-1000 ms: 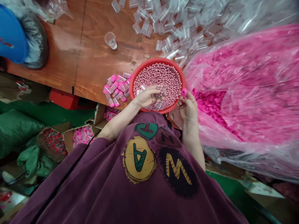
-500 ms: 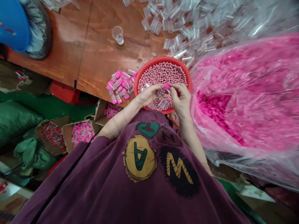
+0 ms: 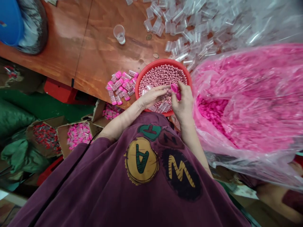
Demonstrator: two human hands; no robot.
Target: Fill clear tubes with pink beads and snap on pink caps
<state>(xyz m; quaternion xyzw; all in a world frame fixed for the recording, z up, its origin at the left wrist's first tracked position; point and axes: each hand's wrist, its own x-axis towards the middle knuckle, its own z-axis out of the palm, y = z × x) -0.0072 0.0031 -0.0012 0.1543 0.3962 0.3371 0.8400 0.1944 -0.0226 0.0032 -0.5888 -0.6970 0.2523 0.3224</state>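
Over a red basin (image 3: 190, 78) of pink beads (image 3: 163, 74), my two hands work close together. My left hand (image 3: 151, 96) is closed round a small clear tube (image 3: 167, 91) of beads; its fingers partly cover it. My right hand (image 3: 183, 99) pinches pink caps (image 3: 175, 88) at the tube's right end; how many caps is hard to make out. Several clear tubes (image 3: 163, 107) lie on the beads below my hands. Left of the basin is a pile of bead-filled tubes with pink caps (image 3: 121, 85).
A clear plastic cup (image 3: 119, 34) stands on the wooden table (image 3: 99, 53). Clear tubes (image 3: 187, 31) are heaped behind the basin. A plastic bag of pink caps (image 3: 213, 110) lies at the right. Cardboard boxes (image 3: 62, 132) sit below at the left, near a blue container (image 3: 10, 23).
My right hand has turned and lifted its fingers slightly, showing more pink caps between them. The left hand holds its tube at nearly the same spot. The view has shifted slightly.
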